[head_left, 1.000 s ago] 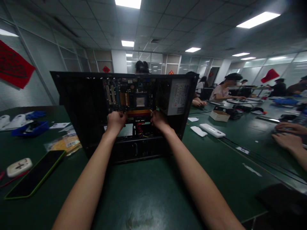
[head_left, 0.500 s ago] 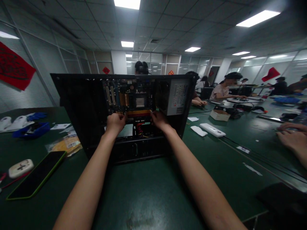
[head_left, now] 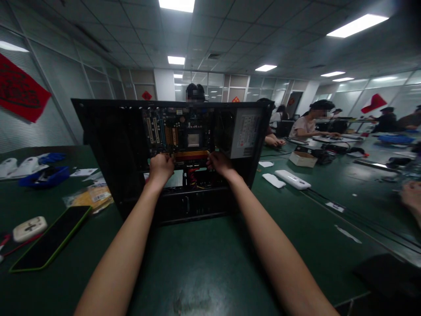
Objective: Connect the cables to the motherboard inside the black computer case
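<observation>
An open black computer case (head_left: 108,153) stands on the table in front of me, its inside facing me. The motherboard (head_left: 179,119) shows a silver processor (head_left: 193,140) and, below it, a row of orange and red memory slots (head_left: 191,156). My left hand (head_left: 161,169) is closed at the left end of these slots, fingertips mostly hidden. My right hand (head_left: 220,164) is at the right end, its thumb and fingers pinched together. What the fingertips grip is too small and dark to make out. A power supply (head_left: 246,134) sits at the case's upper right.
On the left of the green table (head_left: 204,263) lie a phone (head_left: 51,239), a white oval gadget (head_left: 30,229), a plastic bag (head_left: 94,197) and a blue tray (head_left: 44,177). To the right are a power strip (head_left: 292,179) with cables and a small box (head_left: 302,159). Other people sit around.
My hands stay at the two ends of the memory slots, with only a slight shift of the view. At the far right, another person's hands have drawn back towards the edge.
</observation>
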Available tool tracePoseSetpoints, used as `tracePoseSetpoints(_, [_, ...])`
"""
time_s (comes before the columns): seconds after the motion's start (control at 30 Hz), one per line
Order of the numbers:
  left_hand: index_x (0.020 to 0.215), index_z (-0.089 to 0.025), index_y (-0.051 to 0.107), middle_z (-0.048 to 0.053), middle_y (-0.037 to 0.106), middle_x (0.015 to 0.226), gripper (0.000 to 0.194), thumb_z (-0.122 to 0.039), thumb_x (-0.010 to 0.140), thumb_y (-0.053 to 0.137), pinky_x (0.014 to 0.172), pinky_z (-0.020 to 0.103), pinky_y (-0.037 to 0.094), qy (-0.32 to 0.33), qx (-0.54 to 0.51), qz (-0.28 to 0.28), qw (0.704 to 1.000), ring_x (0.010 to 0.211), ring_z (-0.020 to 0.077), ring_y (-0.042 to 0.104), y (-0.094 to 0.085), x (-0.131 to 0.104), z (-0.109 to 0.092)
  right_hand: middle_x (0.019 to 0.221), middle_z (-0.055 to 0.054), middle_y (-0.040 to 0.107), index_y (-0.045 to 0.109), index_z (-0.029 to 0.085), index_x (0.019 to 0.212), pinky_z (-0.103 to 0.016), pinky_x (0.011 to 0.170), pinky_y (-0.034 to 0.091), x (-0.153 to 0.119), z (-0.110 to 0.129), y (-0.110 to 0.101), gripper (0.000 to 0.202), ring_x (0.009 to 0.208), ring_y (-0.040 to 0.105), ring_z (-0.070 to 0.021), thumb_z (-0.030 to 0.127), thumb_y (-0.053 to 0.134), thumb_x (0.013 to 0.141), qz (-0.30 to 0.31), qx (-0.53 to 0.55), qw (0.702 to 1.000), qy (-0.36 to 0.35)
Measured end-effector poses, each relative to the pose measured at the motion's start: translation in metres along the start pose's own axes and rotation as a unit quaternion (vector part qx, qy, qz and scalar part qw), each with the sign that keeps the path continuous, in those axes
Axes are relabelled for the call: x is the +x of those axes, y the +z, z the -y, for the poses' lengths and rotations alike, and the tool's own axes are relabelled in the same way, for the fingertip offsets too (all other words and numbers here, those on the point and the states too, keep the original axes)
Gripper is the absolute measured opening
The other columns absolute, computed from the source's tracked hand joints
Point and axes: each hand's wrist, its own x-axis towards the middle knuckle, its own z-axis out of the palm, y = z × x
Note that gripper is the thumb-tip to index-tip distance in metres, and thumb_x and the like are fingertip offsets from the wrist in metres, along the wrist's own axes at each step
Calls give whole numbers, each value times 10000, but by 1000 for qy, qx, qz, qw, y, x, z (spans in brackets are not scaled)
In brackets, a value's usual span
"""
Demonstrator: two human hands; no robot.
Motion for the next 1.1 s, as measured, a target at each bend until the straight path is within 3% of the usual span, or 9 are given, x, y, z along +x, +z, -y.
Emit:
tracePoseSetpoints(0.1, [886, -163, 769, 104, 725, 687, 325, -330, 916, 492, 682, 278, 488, -3, -8, 7, 1000, 759, 242, 711, 0, 0, 1, 670, 2, 629, 554, 165, 854, -167, 523, 449, -1, 0, 1, 225, 494, 569, -84, 205, 429, 1036, -7, -33, 999, -2])
tracePoseSetpoints(0.27, [935, -201, 790, 147, 758, 916, 326, -402, 884, 539, 751, 326, 497, 3, 44, -47, 998, 916, 300, 704, 1, 0, 8, 722, -1, 629, 578, 163, 947, -171, 512, 450, -2, 1, 3, 179, 513, 574, -87, 167, 418, 1025, -26, -34, 999, 15])
tracePoseSetpoints(0.4, [923, -227, 793, 140, 761, 909, 346, -482, 861, 567, 741, 345, 499, -8, 31, -51, 998, 915, 320, 703, -1, 1, 13, 717, 17, 610, 568, 168, 943, -165, 514, 451, -1, 1, 3, 165, 517, 571, -80, 168, 424, 1023, -36, -9, 999, 11])
tracePoseSetpoints(0.7, [961, -240, 794, 142, 762, 954, 339, -482, 859, 579, 741, 364, 511, -21, 19, -57, 998, 931, 329, 703, -5, -2, 9, 712, -3, 638, 605, 174, 948, -198, 531, 463, 5, -7, 2, 195, 525, 598, -110, 253, 445, 1028, -38, -48, 998, 1])
tracePoseSetpoints(0.97, [1017, -226, 779, 141, 758, 996, 318, -344, 887, 514, 798, 383, 532, 26, 56, -73, 995, 958, 326, 701, -5, -12, -1, 980, -72, 712, 678, 156, 1045, -287, 833, 491, 7, -9, 1, 208, 884, 680, -193, 213, 489, 980, -86, -156, 982, -66])
tracePoseSetpoints(1.1, [1005, -206, 777, 145, 756, 1002, 311, -297, 877, 508, 830, 373, 530, 56, 78, -70, 993, 967, 319, 702, -5, -14, -2, 1030, -122, 717, 706, 142, 1011, -294, 858, 479, -3, 2, 1, 217, 1015, 661, -243, 175, 498, 961, -92, -227, 965, -90])
